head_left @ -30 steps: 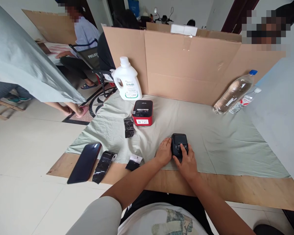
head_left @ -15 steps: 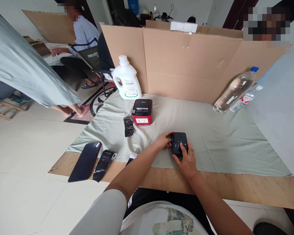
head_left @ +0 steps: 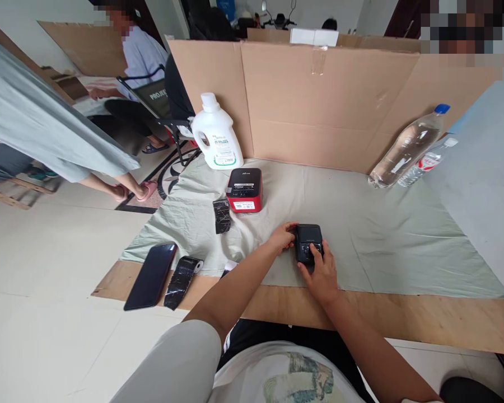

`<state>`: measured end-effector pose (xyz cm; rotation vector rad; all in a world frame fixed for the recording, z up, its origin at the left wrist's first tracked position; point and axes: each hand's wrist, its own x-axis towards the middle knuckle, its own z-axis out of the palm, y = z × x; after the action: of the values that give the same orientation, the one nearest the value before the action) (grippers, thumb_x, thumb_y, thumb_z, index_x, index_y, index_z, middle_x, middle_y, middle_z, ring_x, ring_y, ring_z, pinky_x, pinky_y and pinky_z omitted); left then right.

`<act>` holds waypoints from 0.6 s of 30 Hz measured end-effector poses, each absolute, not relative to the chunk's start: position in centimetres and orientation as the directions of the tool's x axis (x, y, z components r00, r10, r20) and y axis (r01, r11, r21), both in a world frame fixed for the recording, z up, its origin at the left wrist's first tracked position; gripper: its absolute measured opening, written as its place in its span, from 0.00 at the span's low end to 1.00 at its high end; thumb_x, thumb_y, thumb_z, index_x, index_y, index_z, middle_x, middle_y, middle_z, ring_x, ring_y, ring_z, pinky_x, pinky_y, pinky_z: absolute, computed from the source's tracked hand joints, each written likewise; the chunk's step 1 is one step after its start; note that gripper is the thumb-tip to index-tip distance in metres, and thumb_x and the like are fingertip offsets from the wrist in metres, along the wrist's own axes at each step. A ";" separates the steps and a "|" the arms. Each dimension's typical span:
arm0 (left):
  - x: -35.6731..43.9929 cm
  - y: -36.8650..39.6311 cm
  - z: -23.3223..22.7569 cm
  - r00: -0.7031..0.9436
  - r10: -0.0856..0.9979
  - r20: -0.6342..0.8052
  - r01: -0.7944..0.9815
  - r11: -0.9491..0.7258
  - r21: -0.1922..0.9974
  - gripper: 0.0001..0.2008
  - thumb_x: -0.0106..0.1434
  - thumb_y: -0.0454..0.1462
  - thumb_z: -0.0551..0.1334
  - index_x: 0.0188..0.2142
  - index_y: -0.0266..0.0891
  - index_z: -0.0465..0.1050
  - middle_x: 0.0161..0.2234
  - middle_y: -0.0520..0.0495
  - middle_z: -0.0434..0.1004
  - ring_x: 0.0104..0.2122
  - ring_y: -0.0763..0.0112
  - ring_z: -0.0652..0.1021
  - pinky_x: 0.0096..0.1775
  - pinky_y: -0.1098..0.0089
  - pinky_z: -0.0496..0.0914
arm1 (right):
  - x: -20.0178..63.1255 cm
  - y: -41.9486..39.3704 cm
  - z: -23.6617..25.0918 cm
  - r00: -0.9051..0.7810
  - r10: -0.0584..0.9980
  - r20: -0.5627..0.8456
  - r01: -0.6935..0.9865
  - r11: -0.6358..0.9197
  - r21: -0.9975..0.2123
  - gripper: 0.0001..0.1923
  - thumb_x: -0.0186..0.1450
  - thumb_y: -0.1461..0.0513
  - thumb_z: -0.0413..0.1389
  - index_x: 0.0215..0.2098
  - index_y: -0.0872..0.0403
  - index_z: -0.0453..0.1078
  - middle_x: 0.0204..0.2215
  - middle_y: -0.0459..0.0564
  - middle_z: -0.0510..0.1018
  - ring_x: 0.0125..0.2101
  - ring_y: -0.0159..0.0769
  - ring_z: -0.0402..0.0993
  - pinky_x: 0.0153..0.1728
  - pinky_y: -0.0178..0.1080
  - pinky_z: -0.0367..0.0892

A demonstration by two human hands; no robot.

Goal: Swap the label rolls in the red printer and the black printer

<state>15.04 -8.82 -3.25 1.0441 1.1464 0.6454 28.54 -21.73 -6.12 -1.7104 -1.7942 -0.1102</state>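
A small black device [head_left: 309, 235] with a screen and buttons rests on the cloth-covered table before me, perhaps a portable label printer. My left hand [head_left: 284, 237] grips its upper left edge, fingers partly hidden behind it. My right hand [head_left: 322, 273] holds the lower right side between thumb and fingers, and its index finger lies on the buttons. Farther back to the left stands a red and black box-shaped device [head_left: 244, 190]. Beside that, a short black strip [head_left: 222, 216] lies on the cloth.
A dark phone or tablet [head_left: 150, 277] and a black roll [head_left: 182, 282] lie front left; another dark piece is partly behind my left forearm. A white detergent jug [head_left: 219, 137] and cardboard panel [head_left: 311, 106] stand behind. Two plastic bottles [head_left: 411, 146] lean at right. People are nearby.
The view has shifted slightly. Both hands stay on the black device, with the right index finger still at its buttons; nothing on the table has visibly moved.
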 end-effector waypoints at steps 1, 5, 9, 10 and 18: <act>15.0 -8.9 -3.1 0.317 0.849 -0.422 0.097 0.414 0.905 0.34 0.46 0.24 0.56 0.55 0.43 0.67 0.62 0.42 0.64 0.15 0.87 0.67 0.14 0.78 0.52 | 28.6 -21.7 -6.2 0.072 0.862 0.501 0.913 0.145 -0.381 0.29 0.64 0.50 0.54 0.60 0.54 0.58 0.62 0.66 0.54 0.59 0.55 0.58 0.53 0.58 0.65; 15.0 -9.2 -2.2 0.306 0.835 -0.458 0.124 0.442 0.888 0.36 0.47 0.24 0.57 0.57 0.43 0.63 0.63 0.42 0.62 0.16 0.87 0.68 0.15 0.79 0.54 | 28.8 -21.4 -6.5 0.104 0.851 0.515 0.881 0.162 -0.445 0.33 0.62 0.48 0.55 0.59 0.56 0.56 0.61 0.66 0.56 0.61 0.55 0.55 0.53 0.59 0.65; 15.0 -9.6 -1.7 0.287 0.843 -0.455 0.164 0.425 0.890 0.33 0.49 0.25 0.57 0.55 0.41 0.64 0.61 0.43 0.64 0.17 0.87 0.68 0.16 0.80 0.56 | 28.9 -21.2 -6.6 0.107 0.853 0.510 0.876 0.161 -0.455 0.34 0.62 0.48 0.55 0.60 0.54 0.55 0.60 0.65 0.57 0.60 0.54 0.56 0.53 0.59 0.65; 15.0 -9.8 -1.7 0.286 0.852 -0.439 0.181 0.402 0.898 0.32 0.49 0.25 0.57 0.55 0.41 0.64 0.60 0.43 0.66 0.18 0.86 0.69 0.17 0.79 0.57 | 29.0 -21.2 -6.6 0.108 0.857 0.505 0.877 0.157 -0.453 0.35 0.62 0.48 0.55 0.61 0.54 0.54 0.61 0.65 0.56 0.60 0.54 0.56 0.53 0.60 0.64; 15.2 -11.4 -1.2 0.264 0.963 -0.058 0.433 -0.065 0.899 0.33 0.51 0.31 0.66 0.58 0.38 0.63 0.57 0.41 0.64 0.31 0.76 0.74 0.41 0.68 0.72 | 29.1 -20.9 -6.6 0.107 0.871 0.480 0.880 0.142 -0.454 0.46 0.60 0.44 0.56 0.68 0.51 0.43 0.62 0.64 0.55 0.57 0.55 0.59 0.52 0.62 0.63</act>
<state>15.19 -11.38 -1.18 1.6509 1.3076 0.7527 29.11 -20.91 -6.63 -1.6944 -1.7283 -0.0167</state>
